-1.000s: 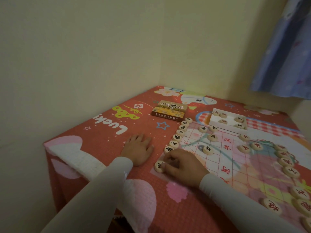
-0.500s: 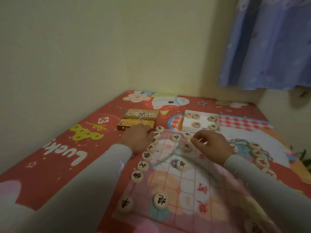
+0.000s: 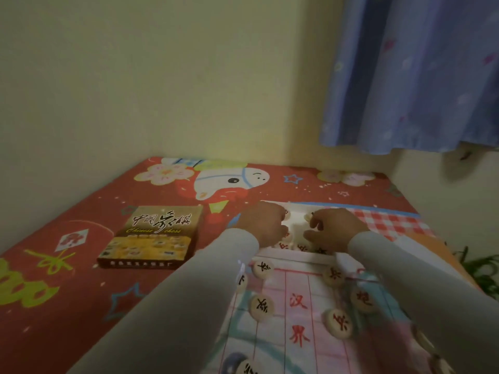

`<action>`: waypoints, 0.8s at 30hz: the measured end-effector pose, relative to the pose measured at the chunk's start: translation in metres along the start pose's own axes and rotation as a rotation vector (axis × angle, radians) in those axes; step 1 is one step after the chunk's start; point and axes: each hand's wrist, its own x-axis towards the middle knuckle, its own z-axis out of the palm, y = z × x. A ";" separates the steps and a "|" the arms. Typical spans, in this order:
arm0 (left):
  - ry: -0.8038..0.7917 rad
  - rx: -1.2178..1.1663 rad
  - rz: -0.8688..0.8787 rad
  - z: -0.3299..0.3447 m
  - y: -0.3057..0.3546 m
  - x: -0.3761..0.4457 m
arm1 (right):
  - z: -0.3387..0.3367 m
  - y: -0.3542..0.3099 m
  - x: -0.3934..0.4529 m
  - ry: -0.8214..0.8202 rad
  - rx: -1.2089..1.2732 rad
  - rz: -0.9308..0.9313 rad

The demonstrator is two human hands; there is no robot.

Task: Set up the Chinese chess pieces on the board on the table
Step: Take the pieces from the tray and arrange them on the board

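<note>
While both hands reach into white tray — pieces face-up, fingers curled.

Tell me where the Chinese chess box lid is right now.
In the head view the Chinese chess box lid lies flat on the red table cover, left of the left hand and the board.

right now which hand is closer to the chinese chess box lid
Left. The left hand is over the near-left part of the white tray, just right of the Chinese chess box lid. The right hand is farther right, over the tray's other side.
</note>
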 end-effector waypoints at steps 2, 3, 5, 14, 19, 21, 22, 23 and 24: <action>-0.047 -0.008 -0.026 0.007 0.004 0.012 | -0.001 -0.002 0.008 -0.086 -0.099 0.016; -0.072 -0.008 -0.035 0.012 0.006 0.019 | 0.001 -0.002 0.012 -0.110 -0.131 0.016; -0.109 0.006 -0.060 0.020 0.008 0.028 | 0.004 -0.002 0.019 -0.126 -0.149 0.010; 0.084 0.019 -0.111 0.015 -0.002 0.053 | -0.002 0.011 0.042 0.156 0.064 -0.034; 0.128 0.196 -0.060 0.022 -0.011 0.066 | 0.006 0.015 0.058 0.102 0.028 -0.015; 0.147 0.235 -0.050 0.028 -0.012 0.069 | 0.008 0.016 0.060 0.072 0.020 -0.007; 0.163 0.226 -0.057 0.031 -0.013 0.070 | 0.007 0.016 0.061 0.061 0.014 -0.010; 0.173 0.210 -0.067 0.033 -0.014 0.070 | 0.007 0.015 0.061 0.052 0.008 -0.015; 0.175 0.197 -0.075 0.035 -0.014 0.070 | 0.007 0.015 0.061 0.041 0.005 -0.017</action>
